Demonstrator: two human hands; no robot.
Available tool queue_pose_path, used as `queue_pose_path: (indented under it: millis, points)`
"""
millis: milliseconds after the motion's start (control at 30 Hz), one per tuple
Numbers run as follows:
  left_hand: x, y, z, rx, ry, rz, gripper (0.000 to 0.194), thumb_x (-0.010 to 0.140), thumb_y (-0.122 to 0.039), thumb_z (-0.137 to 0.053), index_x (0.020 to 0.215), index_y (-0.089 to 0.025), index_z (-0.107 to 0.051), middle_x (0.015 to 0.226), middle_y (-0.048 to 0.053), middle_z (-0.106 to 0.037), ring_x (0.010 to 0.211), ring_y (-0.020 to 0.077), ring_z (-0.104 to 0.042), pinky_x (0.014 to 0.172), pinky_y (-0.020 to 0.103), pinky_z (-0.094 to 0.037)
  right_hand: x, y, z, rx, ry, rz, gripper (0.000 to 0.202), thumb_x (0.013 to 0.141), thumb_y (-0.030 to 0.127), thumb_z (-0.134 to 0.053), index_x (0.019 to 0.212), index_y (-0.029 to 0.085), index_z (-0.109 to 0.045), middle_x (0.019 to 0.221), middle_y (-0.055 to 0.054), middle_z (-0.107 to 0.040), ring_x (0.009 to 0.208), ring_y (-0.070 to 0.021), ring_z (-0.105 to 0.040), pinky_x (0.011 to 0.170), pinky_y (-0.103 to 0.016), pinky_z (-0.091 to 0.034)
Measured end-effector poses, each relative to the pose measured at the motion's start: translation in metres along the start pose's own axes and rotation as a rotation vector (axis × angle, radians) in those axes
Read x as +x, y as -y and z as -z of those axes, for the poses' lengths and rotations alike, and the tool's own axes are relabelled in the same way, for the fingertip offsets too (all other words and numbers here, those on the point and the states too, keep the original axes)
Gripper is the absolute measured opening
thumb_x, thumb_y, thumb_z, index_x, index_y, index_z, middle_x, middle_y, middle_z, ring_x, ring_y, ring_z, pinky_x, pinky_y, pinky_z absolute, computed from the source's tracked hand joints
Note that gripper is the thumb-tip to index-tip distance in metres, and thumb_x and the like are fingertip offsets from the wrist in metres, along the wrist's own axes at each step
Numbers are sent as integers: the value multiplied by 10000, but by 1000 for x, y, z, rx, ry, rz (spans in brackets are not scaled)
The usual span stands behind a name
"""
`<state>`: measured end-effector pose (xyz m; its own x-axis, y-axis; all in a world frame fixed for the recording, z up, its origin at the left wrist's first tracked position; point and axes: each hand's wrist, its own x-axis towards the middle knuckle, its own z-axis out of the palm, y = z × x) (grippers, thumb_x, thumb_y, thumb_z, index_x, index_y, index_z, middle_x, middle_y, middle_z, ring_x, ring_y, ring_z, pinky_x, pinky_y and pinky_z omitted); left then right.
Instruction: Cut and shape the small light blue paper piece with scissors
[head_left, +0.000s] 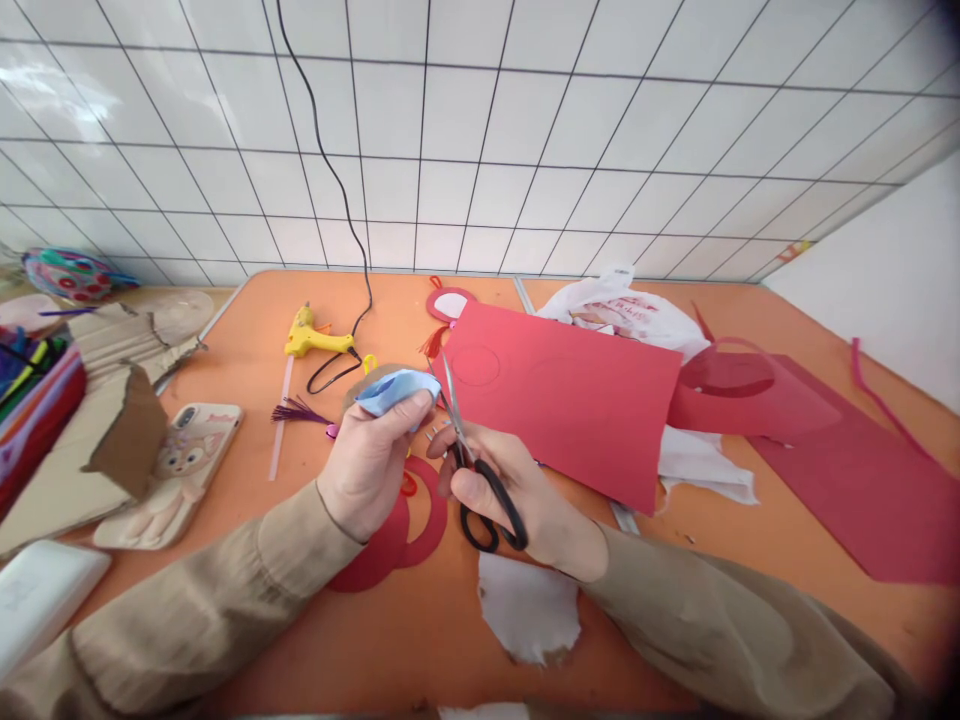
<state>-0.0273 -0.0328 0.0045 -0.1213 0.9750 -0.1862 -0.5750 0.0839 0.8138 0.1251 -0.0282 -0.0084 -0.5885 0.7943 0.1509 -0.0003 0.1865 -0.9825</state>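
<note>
Our orange bench has open room along its near middle; the red sheet crowds the far side past our right grip, which holds the scissors, blades slightly parted. Our left grip pinches the blue cloth, just left of the blades, above the bench. We judge this trimming; a snip calls for keeping our thumb clear.

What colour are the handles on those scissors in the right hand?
The handles are black, as the head view shows.
</note>
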Motion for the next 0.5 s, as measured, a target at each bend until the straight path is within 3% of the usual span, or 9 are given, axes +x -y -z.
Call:
queue_pose_path:
  millis: [500]
  points:
    - [-3, 4, -8, 8, -3, 0, 131, 658, -166, -780, 624, -152, -654, 651, 5, -578, 612, 117, -509, 543, 240, -426, 4, -8, -5, 20, -49, -16, 529, 823, 696, -589, 870, 170, -561, 690, 15, -467, 590, -128, -453, 548, -275, -374]
